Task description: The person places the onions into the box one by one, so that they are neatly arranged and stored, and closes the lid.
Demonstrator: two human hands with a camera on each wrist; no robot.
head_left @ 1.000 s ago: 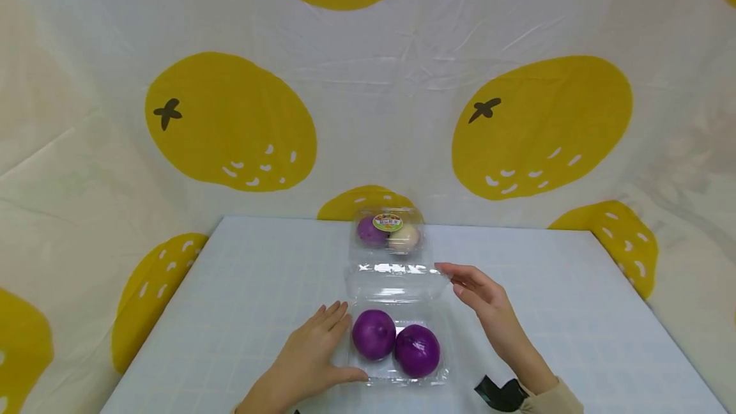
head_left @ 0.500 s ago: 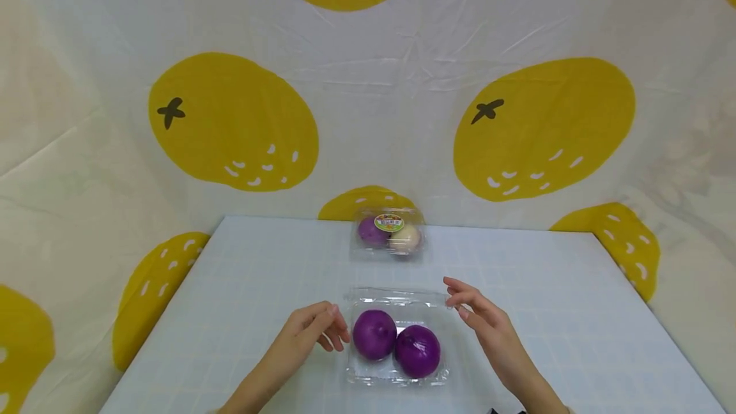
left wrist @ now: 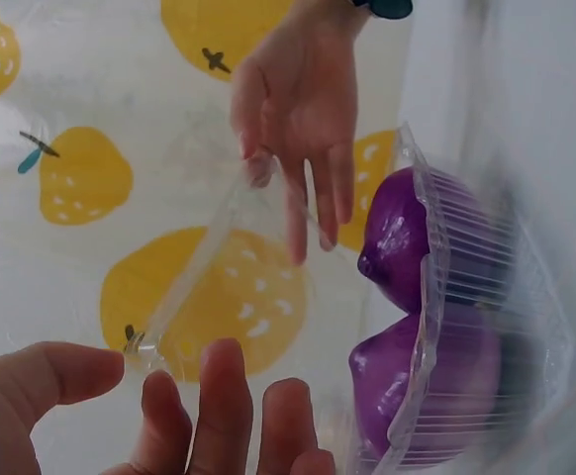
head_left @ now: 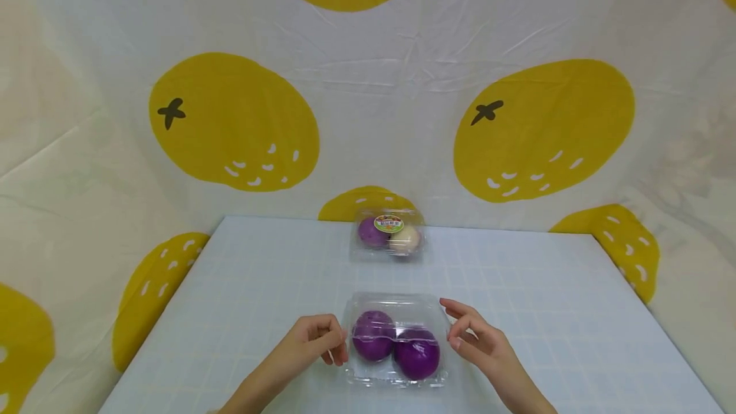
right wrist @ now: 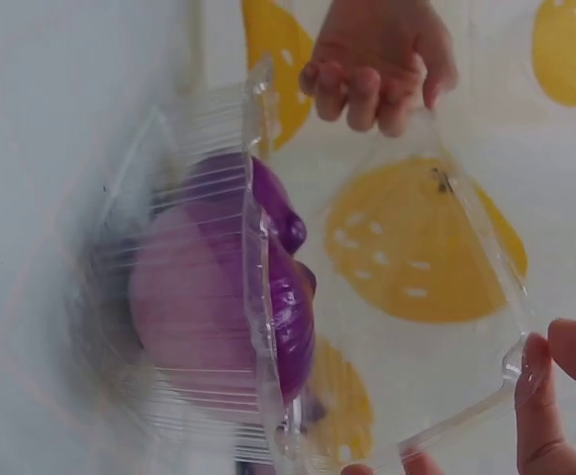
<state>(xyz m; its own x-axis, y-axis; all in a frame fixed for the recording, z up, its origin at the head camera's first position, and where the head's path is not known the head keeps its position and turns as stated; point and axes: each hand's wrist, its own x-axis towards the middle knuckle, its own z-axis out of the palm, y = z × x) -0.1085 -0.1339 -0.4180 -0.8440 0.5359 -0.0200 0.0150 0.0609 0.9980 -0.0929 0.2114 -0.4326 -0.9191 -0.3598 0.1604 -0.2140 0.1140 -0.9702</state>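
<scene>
A clear plastic clamshell box (head_left: 397, 381) lies on the table with two purple onions (head_left: 374, 345) side by side in its ribbed base. Its hinged lid (head_left: 425, 312) stands partly lowered over them, tilted toward the person. At the lid's left corner, my left hand (head_left: 313, 340) pinches the edge between thumb and index finger. My right hand (head_left: 485, 340) pinches the opposite corner; in the right wrist view, thumb and a fingertip meet at the lid corner (right wrist: 514, 364). Between lid edge and base rim a gap shows in both wrist views.
Farther back on the table (head_left: 276, 260) stands another clear box (head_left: 359, 254), closed, with an oval label (head_left: 389, 223). Inside it are a purple onion (head_left: 370, 233) and a pale round item (head_left: 404, 239). A cloth with yellow fruit prints (head_left: 385, 114) hangs behind.
The lid has swung from behind the base up and forward over the onions. Both hands have come nearer the person; the left fingers have curled from spread to a pinch on the lid.
</scene>
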